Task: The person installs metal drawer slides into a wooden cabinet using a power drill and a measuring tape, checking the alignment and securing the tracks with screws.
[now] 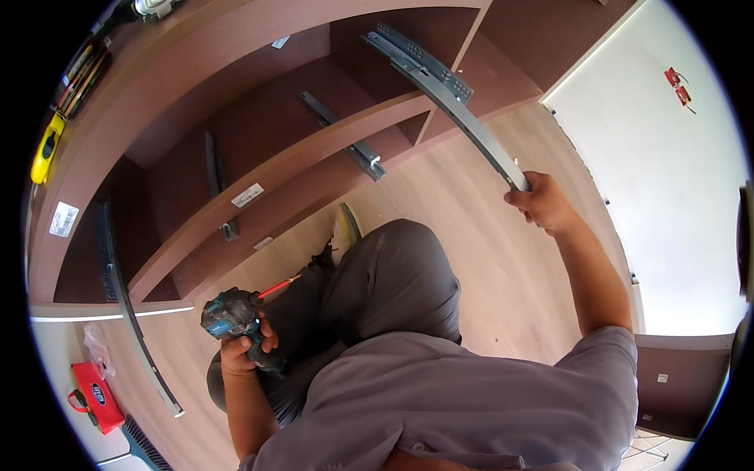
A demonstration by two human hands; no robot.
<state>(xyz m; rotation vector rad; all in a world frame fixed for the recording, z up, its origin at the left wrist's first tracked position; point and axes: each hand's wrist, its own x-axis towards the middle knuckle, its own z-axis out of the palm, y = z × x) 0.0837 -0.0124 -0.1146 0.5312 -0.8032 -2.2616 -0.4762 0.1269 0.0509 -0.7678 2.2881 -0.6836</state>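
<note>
My left hand point(245, 353) grips the handle of a black and teal cordless drill point(226, 315) over my lap. The drill's red bit point(279, 287) points up and to the right. My right hand point(542, 206) is closed around the front end of a long metal drawer slide point(463, 119). That slide sticks out of the brown cabinet point(377, 116), its perforated rear part lying against the inner side panel. On the cabinet's left side a second drawer slide point(132, 314) stands extended over the floor. Two more metal slides, a middle one point(345, 135) and a left one point(212, 165), are inside the cabinet.
A yellow utility knife point(49, 147) and other hand tools lie on the cabinet top at the far left. A red pouch point(99, 396) rests at lower left. Red wires point(678, 88) stick out of the white wall point(652, 173) at right. My shoe point(344, 232) is near the cabinet's lower edge.
</note>
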